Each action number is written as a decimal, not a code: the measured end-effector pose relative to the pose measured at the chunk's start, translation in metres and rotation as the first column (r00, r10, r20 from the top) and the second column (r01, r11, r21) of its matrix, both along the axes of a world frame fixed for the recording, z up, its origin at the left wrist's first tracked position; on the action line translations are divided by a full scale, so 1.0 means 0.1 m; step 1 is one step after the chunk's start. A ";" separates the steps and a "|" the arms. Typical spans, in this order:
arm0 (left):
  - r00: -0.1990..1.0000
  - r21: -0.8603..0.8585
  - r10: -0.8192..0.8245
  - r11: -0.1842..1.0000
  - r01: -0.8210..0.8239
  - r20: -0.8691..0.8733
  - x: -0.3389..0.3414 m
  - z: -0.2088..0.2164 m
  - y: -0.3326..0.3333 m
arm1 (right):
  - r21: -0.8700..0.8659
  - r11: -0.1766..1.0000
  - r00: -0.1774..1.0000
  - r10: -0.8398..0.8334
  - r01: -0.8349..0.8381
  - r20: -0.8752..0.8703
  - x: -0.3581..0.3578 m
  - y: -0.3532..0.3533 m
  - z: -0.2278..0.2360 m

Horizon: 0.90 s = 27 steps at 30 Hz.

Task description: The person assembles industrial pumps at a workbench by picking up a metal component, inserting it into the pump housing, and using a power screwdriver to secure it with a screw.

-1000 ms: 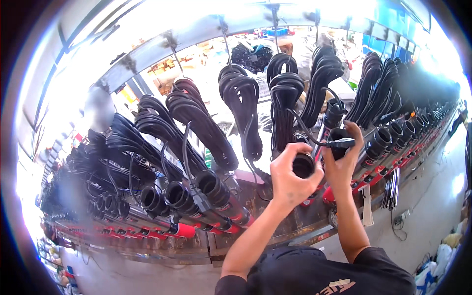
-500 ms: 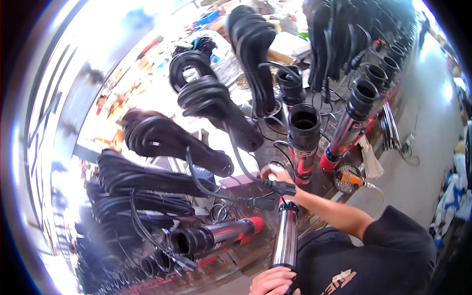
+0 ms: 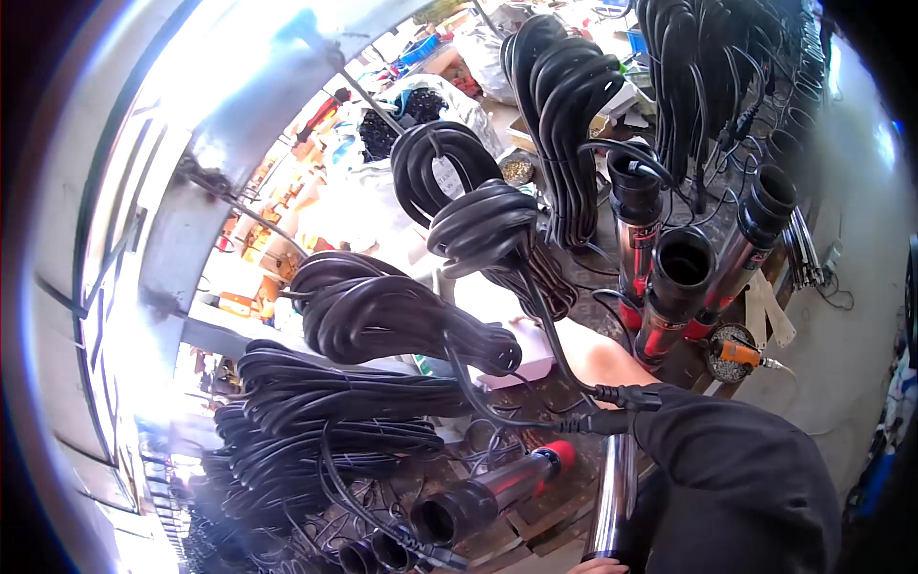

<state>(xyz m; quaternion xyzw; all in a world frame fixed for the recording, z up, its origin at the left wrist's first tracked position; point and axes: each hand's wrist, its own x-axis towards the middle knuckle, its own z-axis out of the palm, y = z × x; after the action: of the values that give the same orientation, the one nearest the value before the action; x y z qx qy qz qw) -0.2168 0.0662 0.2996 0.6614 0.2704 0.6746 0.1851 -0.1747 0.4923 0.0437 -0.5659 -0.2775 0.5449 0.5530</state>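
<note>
At the bottom edge, the fingers of my left hand [image 3: 601, 566] wrap a shiny metal cylinder [image 3: 612, 497], which stands slanted against my body. Only a sliver of that hand shows. My right forearm [image 3: 612, 359] stretches away from me across the bench, past a pale box [image 3: 529, 354]. Black cable coils cover most of the right hand, so its fingers are hidden. Two black cable plugs [image 3: 626, 397] hang across the view in front of the cylinder's upper end. Their leads run up to a hanging coil [image 3: 488, 230] and a second coil [image 3: 402, 316].
Several red-and-silver pump tubes with black open collars [image 3: 684, 258] stand beyond my arm. Another pump tube [image 3: 492, 493] lies at the near left, below stacked cable coils [image 3: 325, 402]. An orange-handled tool [image 3: 741, 352] rests on a round dish at the right.
My right arm has reached farther forward, its hand now behind the cables. The view has shifted so the scene sits farther right and lower. My left hand stays on the cylinder.
</note>
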 end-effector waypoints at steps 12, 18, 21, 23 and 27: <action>0.977 0.087 -0.213 0.974 0.210 0.027 -0.12 -0.01 0.33 | 0.323 0.892 0.948 0.310 -0.317 0.075 0.30 -0.98 0.67; 0.964 0.034 -0.267 0.963 0.267 0.006 -0.20 0.06 0.37 | 0.238 0.969 0.990 0.095 -0.067 -0.108 -0.04 0.11 -0.35; 0.959 -0.048 -0.284 0.958 0.284 0.001 -0.28 0.06 0.32 | 0.133 0.991 0.977 0.025 0.004 -0.211 -0.15 0.46 -0.62; 0.956 -0.070 -0.293 0.954 0.293 0.001 -0.36 0.04 0.28 | 0.184 0.982 0.991 -0.029 0.053 -0.130 -0.22 0.68 -0.66; 0.848 -0.228 -0.522 0.840 0.492 -0.095 -0.75 -0.04 0.22 | 0.188 0.974 0.989 -0.139 0.126 0.058 -0.27 1.22 -0.54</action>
<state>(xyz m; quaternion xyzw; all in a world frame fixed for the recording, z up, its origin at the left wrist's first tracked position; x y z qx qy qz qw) -0.2922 0.0886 0.2960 0.7378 0.1636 0.5187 0.3998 -0.2022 0.6142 -0.0102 -0.5485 -0.3076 0.4586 0.6279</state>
